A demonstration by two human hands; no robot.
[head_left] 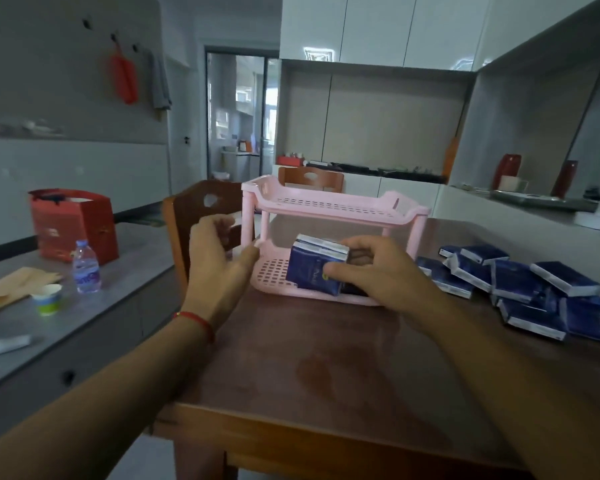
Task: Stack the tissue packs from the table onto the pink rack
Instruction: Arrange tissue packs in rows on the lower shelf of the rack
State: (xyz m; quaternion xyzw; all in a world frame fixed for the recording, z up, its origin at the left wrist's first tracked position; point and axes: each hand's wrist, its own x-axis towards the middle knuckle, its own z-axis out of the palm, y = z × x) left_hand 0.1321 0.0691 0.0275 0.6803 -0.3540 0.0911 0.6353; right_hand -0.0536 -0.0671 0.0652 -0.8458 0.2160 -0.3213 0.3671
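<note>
Two hands are at my pink rack (333,206): the right hand (378,271) grips a tissue pack (312,268) on its lower shelf, the left hand (215,261) relaxed beside it, more packs (520,289) on the worktop (326,358).

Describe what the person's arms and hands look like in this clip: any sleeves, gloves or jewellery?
Both forearms are bare as far as the frame shows, with no sleeves in view. The left hand and the right hand wear no gloves, and no rings or watch can be seen. The only thing worn is a thin red string bracelet around the left wrist.
</note>
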